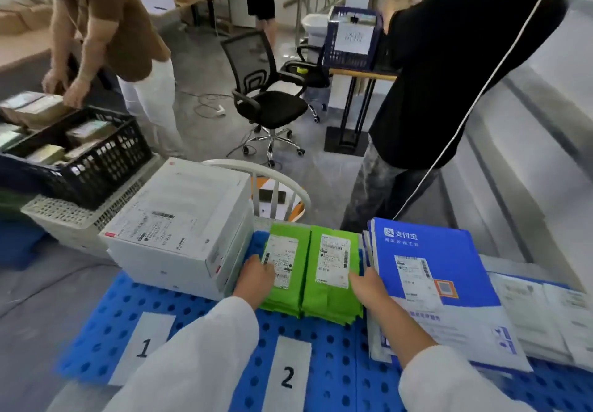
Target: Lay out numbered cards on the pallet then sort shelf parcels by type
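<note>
my left hand (255,278) lies on the left edge of the left green parcel stack (285,280), fingers fairly straight and laid over its label, gripping nothing. my right hand (369,285) does the same on the right edge of the right green parcel stack (332,296), fingers flat and relaxed. the two stacks touch side by side at the far part of the blue pallet (333,363).

room is tight at both sides. the white boxes (179,225) stand just beside my left hand, their near wall almost against my knuckles. the blue envelopes (433,267) fan out just beside my right hand, and their lower edge runs along my right forearm. further right lie white mailers (545,309), overlapping one another. towards me the pallet is open: card 1 (142,346) sits near its left edge, partly under my left sleeve, and card 2 (287,376) lies between my arms, well apart from the green stacks.

the pallet is perforated plastic on a grey floor. behind the parcels is a white chair back (272,183). to the left a black crate (80,155) of parcels rests on a white crate (73,219), and a person in a brown shirt (112,20) bends over it. a person in black (449,74) stands at the right, by a blue crate (351,39) on a table. an office chair (269,100) stands on the floor between them.
</note>
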The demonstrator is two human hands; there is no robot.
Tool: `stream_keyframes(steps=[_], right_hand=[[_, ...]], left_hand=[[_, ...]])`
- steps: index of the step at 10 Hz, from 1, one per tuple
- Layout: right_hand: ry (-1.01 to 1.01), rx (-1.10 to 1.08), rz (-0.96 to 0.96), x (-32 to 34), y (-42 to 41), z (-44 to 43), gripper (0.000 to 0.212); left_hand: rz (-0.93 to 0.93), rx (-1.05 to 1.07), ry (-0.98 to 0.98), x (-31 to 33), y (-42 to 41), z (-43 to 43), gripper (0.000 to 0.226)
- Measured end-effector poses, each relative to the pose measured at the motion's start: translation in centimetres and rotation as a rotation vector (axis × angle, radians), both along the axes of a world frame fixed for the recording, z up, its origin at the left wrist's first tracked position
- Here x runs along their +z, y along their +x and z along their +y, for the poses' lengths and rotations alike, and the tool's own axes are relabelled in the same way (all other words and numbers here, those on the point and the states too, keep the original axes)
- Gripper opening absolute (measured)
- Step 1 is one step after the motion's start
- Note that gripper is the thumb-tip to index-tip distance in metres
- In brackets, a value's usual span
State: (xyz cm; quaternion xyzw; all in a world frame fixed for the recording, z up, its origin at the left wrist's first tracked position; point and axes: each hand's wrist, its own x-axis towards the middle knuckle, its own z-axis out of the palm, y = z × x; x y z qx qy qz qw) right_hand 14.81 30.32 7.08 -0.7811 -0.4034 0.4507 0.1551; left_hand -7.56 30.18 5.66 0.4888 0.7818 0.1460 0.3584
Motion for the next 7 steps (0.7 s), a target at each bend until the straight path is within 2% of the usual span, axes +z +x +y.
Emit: stream_keyframes(steps=[1, 2, 3, 4, 5, 6, 7], right_hand=[[-0.091, -0.005, -0.026, 0.1, -1.2, -1.0, 0.041], [-0.087, 0.02, 0.016, 0.2, -2.3, -0.9, 0.049], [-0.059, -0.054, 0.065, -0.9, -3.0, -0.8, 0.054], [-0.028, -0.109, 0.059, -1.6, -3.6, -0.9, 0.049], [0.03, -0.079, -0.017, -0.4, -3.9, -1.1, 0.038], [0.158, -0.053, -0.072, 2.0, -4.2, -0.5, 0.041], [0.206, 0.004, -0.044, 5.2, -5.0, 0.8, 0.055]], left_hand=[[-0.026, -0.099, -0.087, -0.6, -0.1, 1.2, 0.024], [-0.122, -0.059, -0.119, -1.6, -0.1, 1.7, 0.028], [-0.209, -0.004, -0.135, -1.9, -0.3, 2.0, 0.034], [-0.219, 0.001, -0.137, -1.9, -0.7, 2.1, 0.029], [-0.215, 0.002, -0.055, -0.9, -0.9, 2.2, 0.016], [-0.05, -0.134, 0.131, 1.2, -0.7, 2.2, 0.031], [0.058, -0.301, 0.241, 4.8, 0.0, 1.5, 0.041]])
